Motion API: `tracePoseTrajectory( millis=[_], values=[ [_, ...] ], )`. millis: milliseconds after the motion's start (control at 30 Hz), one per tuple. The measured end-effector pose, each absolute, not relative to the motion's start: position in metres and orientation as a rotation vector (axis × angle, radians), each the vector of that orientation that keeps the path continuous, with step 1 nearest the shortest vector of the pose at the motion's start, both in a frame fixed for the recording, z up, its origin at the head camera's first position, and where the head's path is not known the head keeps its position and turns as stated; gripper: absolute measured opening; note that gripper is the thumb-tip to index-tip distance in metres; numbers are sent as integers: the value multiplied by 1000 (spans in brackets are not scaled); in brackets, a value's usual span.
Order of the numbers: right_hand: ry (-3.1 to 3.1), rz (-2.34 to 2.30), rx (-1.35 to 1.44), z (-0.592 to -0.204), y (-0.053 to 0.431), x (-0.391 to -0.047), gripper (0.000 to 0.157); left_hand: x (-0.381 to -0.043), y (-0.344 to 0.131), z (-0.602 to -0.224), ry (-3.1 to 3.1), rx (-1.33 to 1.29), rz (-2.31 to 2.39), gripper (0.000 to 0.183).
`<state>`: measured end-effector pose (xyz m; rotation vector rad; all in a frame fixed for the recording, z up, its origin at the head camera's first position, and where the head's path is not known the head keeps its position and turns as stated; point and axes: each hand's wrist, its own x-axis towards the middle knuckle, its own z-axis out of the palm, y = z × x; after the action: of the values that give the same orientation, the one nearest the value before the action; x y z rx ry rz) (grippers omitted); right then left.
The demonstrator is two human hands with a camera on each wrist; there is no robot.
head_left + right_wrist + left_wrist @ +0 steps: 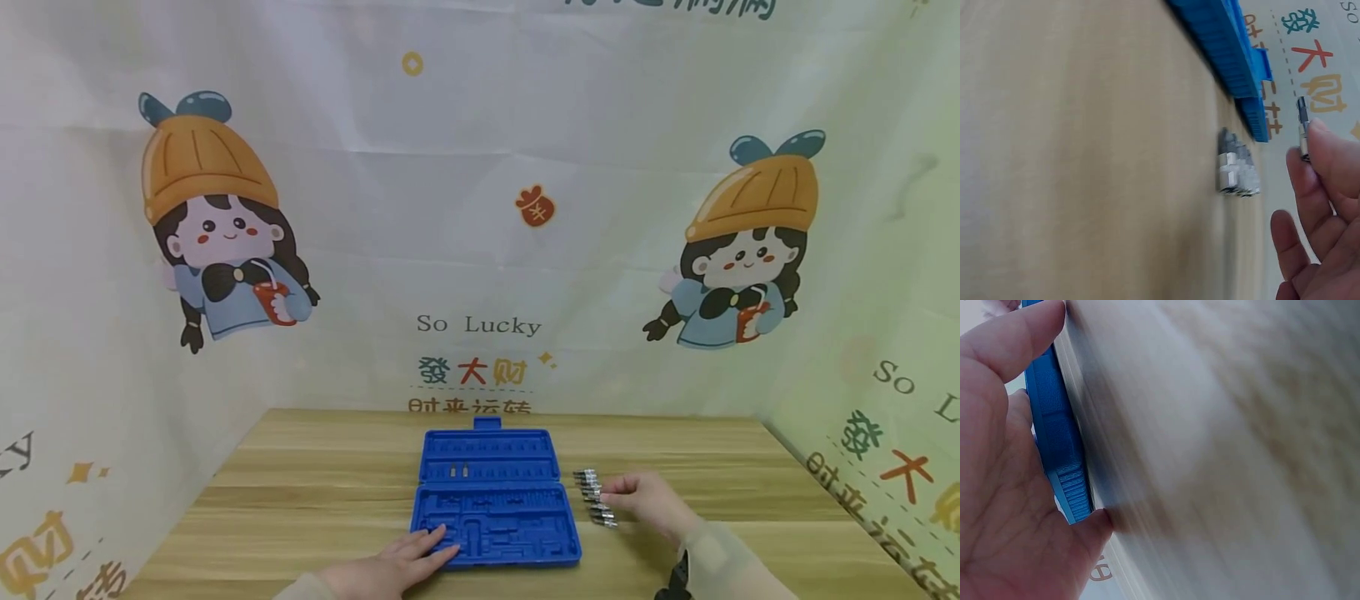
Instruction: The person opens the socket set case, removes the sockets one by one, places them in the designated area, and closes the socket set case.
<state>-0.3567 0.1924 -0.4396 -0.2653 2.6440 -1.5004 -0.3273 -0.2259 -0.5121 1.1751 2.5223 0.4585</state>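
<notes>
A blue plastic tool case [525, 550] lies unfolded on the wooden table, its moulded slots facing up. Over its near left corner rests my left hand [397, 562], fingers extended across the tray; the left wrist view shows the case's side wall [1057, 419] between thumb and fingers. To the right of the case, my right hand [648, 500] is by a row of silver bit sockets with dark tips [602, 515]. Between thumb and forefinger it pinches one bit socket [1303, 125], held above the table. The other bit sockets [1230, 165] lie side by side.
Two small pieces [459, 471] sit in slots of the case's far half. A latch tab [487, 423] sticks out from the far edge. A printed cloth backdrop [480, 250] stands behind the table [712, 467] and along its sides.
</notes>
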Motion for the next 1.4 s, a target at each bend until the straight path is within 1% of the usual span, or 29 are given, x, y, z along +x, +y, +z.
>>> tracePoseTrajectory(
  millis=[67, 200, 300, 433, 600, 700, 767, 933, 1033, 1267, 1300, 1400],
  values=[
    [2634, -1486, -322, -445, 196, -354, 18, -323, -225, -505, 2518, 1176, 463, 79],
    [2625, -1498, -411, -454, 199, -348, 15, -304, -215, -475, 2525, 1101, 458, 79],
    [2677, -1491, -392, -459, 199, -344, 13, -292, -207, -455, 2539, 1047, 444, 78],
    [2780, -1436, -296, -462, 196, -339, 11, -284, -203, -443, 2546, 1043, 429, 77],
    [2897, -1345, -185, -460, 190, -335, 13, -283, -203, -443, 2559, 1061, 420, 77],
    [2919, -1320, -153, -458, 189, -335, 15, -287, -205, -449, 2555, 1042, 428, 78],
    [2897, -1336, -148, -457, 190, -335, 16, -293, -207, -459, 2549, 1021, 438, 79],
    [2834, -1386, -137, -451, 191, -340, 15, -322, -220, -502, 2513, 1045, 502, 82],
    [2814, -1362, -204, -442, 188, -346, 12, -328, -222, -510, 2507, 1039, 523, 82],
    [2741, -1347, -175, -417, 154, -357, 9, -291, -205, -452, 2528, 986, 463, 79],
    [2742, -1338, -186, -415, 148, -359, 9, -292, -207, -455, 2528, 1029, 447, 79],
    [2741, -1339, -242, -411, 130, -364, 10, -299, -210, -466, 2530, 1051, 432, 78]
  ],
)
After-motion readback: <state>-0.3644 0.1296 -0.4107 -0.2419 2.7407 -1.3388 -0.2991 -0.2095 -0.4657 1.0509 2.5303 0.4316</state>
